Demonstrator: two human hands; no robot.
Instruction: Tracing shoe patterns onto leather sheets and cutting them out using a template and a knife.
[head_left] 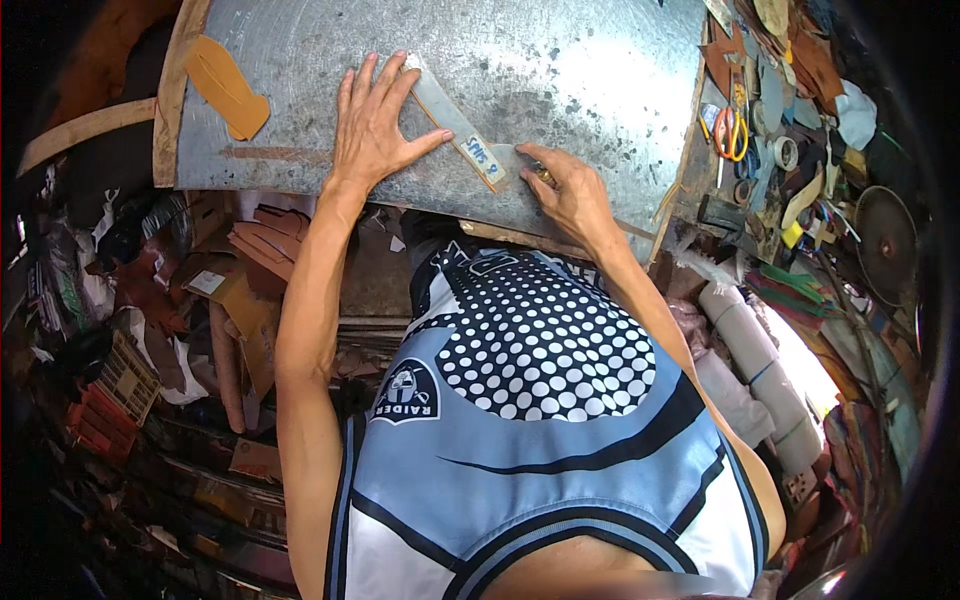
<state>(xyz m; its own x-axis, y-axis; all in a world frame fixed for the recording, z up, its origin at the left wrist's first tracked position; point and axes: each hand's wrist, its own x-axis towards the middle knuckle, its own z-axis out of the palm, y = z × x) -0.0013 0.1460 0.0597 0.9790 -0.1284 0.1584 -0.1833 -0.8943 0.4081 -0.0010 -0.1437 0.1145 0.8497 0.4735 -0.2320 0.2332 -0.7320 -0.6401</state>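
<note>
A flat template strip [455, 122] lies diagonally on the metal-topped workbench [560, 60]; the left hand [375, 125] rests on its left part; the right hand [565, 185] sits at its near right end; a sole-shaped cut-out [228, 85] lies far left; scissors [733, 133] lie right of the bench.

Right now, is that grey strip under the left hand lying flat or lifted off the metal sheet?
Flat: the grey strip lies on the metal sheet, pressed by the left hand; the right hand is at its lower end.
</note>
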